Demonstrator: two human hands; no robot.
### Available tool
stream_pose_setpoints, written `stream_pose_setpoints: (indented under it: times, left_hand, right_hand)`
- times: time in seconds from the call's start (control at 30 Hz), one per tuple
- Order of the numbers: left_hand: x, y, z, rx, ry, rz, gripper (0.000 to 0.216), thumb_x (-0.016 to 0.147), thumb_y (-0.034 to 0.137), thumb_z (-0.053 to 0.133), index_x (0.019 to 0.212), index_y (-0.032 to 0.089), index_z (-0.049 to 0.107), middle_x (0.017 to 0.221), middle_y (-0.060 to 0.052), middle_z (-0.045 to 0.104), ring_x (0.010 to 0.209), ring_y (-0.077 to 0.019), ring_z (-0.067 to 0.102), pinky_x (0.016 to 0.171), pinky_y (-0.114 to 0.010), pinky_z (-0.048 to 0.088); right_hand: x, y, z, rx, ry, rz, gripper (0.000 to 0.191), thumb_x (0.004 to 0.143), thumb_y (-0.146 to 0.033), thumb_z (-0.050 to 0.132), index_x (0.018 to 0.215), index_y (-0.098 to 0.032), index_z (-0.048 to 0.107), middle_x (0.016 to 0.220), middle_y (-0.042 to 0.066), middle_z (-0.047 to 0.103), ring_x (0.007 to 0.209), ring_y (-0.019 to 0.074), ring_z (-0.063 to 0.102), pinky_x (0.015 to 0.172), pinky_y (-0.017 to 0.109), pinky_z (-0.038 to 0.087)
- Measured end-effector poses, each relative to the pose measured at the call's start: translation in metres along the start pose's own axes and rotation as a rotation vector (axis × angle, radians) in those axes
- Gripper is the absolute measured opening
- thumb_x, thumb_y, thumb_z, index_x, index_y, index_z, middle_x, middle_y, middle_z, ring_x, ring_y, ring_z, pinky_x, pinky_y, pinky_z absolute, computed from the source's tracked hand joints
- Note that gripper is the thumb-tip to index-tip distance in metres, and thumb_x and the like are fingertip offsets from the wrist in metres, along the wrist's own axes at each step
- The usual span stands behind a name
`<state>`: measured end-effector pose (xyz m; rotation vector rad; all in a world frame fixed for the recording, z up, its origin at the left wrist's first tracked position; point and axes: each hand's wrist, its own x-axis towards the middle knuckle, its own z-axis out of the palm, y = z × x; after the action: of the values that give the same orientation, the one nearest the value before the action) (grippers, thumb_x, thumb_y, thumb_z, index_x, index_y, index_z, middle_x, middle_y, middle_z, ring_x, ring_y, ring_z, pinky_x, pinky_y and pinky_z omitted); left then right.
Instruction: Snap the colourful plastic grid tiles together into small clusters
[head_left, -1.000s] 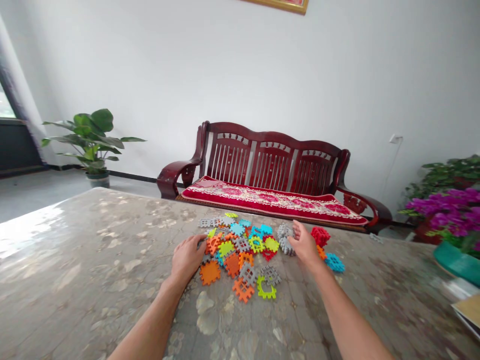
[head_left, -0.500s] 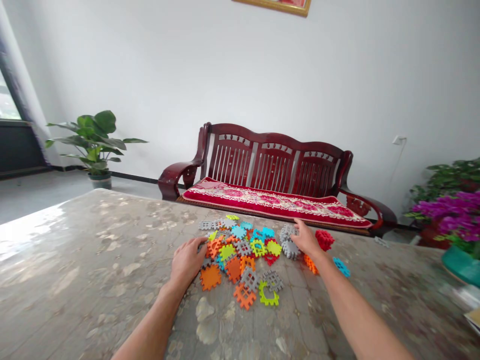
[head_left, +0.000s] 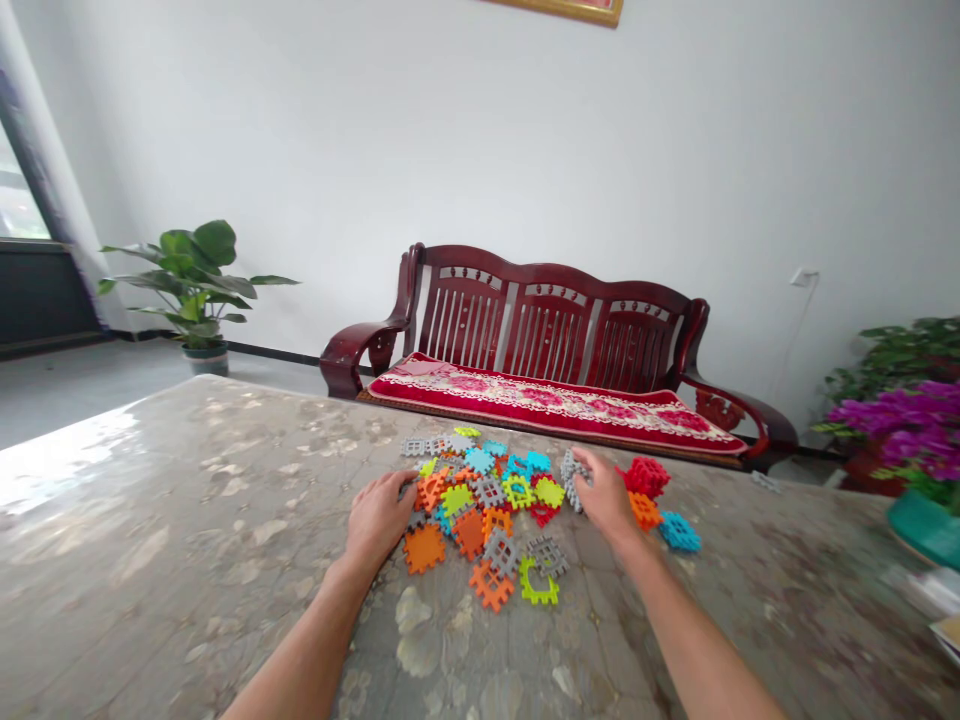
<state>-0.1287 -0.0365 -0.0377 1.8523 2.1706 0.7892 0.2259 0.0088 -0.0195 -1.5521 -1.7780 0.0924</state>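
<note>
A heap of flat interlocking plastic tiles [head_left: 491, 500] in orange, grey, green, blue and red lies on the marbled table [head_left: 187, 530]. My left hand [head_left: 379, 520] rests palm down at the heap's left edge, fingers bent onto the grey and orange tiles there. My right hand [head_left: 604, 498] is at the heap's right side, fingers curled round a grey assembled tile piece [head_left: 571, 478]. Just right of that hand sit a red assembled cube [head_left: 646, 476], an orange tile [head_left: 645, 510] and a blue tile [head_left: 680, 531].
Beyond the table's far edge stands a dark wooden bench [head_left: 547, 340] with a red cushion. A leafy potted plant [head_left: 196, 285] is at the back left. Purple flowers in a teal pot [head_left: 911, 440] and some papers occupy the table's right edge.
My right hand has drawn back a little toward me and closed round the grey piece. The left hand has stayed at the heap's left edge. The view shifted slightly.
</note>
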Motion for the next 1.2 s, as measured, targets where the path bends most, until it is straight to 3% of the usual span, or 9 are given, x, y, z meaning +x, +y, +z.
stream_pose_setpoints:
  times: [0.13, 0.27, 0.53, 0.7, 0.8, 0.97, 1.2]
  left_hand:
    - [0.0, -0.001, 0.0, 0.004, -0.001, 0.007, 0.037, 0.089, 0.038, 0.041, 0.113, 0.027, 0.068, 0.12, -0.004, 0.069, 0.112, -0.0231, 0.061, 0.097, -0.035, 0.043]
    - [0.001, -0.002, 0.001, 0.016, -0.009, 0.006, 0.037, 0.089, 0.038, 0.041, 0.114, 0.028, 0.067, 0.121, -0.004, 0.068, 0.112, -0.0227, 0.061, 0.096, -0.034, 0.043]
    - [0.0, -0.001, 0.0, 0.012, -0.024, 0.009, 0.038, 0.089, 0.038, 0.041, 0.116, 0.028, 0.066, 0.121, -0.004, 0.068, 0.112, -0.0229, 0.061, 0.097, -0.035, 0.042]
    - [0.0, -0.001, 0.0, 0.004, -0.012, 0.018, 0.036, 0.089, 0.037, 0.042, 0.115, 0.028, 0.066, 0.121, -0.003, 0.069, 0.112, -0.022, 0.061, 0.097, -0.033, 0.042]
    - [0.0, 0.0, 0.0, 0.011, -0.006, 0.018, 0.036, 0.089, 0.037, 0.043, 0.114, 0.029, 0.067, 0.122, -0.003, 0.068, 0.112, -0.0219, 0.061, 0.097, -0.033, 0.042]
    - [0.0, 0.0, -0.001, 0.017, -0.01, 0.038, 0.037, 0.089, 0.036, 0.042, 0.116, 0.028, 0.066, 0.123, -0.004, 0.068, 0.113, -0.0214, 0.061, 0.097, -0.033, 0.042]
    - [0.001, -0.002, 0.001, 0.029, -0.009, 0.039, 0.036, 0.089, 0.037, 0.043, 0.116, 0.03, 0.066, 0.122, -0.002, 0.069, 0.112, -0.0213, 0.061, 0.097, -0.033, 0.043]
  right_hand:
    - [-0.042, -0.034, 0.016, -0.063, -0.049, -0.109, 0.044, 0.081, -0.015, 0.047, 0.122, -0.02, 0.061, 0.12, 0.008, 0.065, 0.114, 0.0232, 0.057, 0.102, 0.039, 0.042]
    - [-0.062, -0.049, 0.027, -0.142, -0.071, -0.153, 0.043, 0.085, -0.014, 0.044, 0.125, -0.021, 0.06, 0.125, 0.008, 0.063, 0.119, 0.0228, 0.054, 0.104, 0.039, 0.039]
    - [-0.065, -0.043, 0.034, -0.06, -0.117, -0.13, 0.041, 0.083, -0.012, 0.044, 0.117, -0.023, 0.065, 0.116, 0.006, 0.068, 0.111, 0.0232, 0.057, 0.101, 0.04, 0.043]
    - [-0.067, -0.039, 0.032, 0.008, -0.021, -0.085, 0.044, 0.082, -0.011, 0.041, 0.117, -0.023, 0.065, 0.117, 0.006, 0.067, 0.112, 0.0216, 0.057, 0.102, 0.04, 0.043]
    - [-0.068, -0.035, 0.032, -0.013, 0.013, -0.104, 0.043, 0.082, -0.013, 0.044, 0.119, -0.022, 0.063, 0.121, 0.007, 0.065, 0.115, 0.0224, 0.055, 0.104, 0.041, 0.041]
    - [-0.071, -0.036, 0.032, -0.11, -0.054, -0.063, 0.04, 0.082, -0.018, 0.051, 0.121, -0.021, 0.062, 0.123, 0.008, 0.064, 0.115, 0.0249, 0.055, 0.101, 0.04, 0.042]
    - [-0.07, -0.045, 0.025, -0.182, -0.03, -0.05, 0.039, 0.079, -0.023, 0.06, 0.117, -0.024, 0.064, 0.108, 0.006, 0.067, 0.103, 0.0247, 0.058, 0.092, 0.036, 0.045]
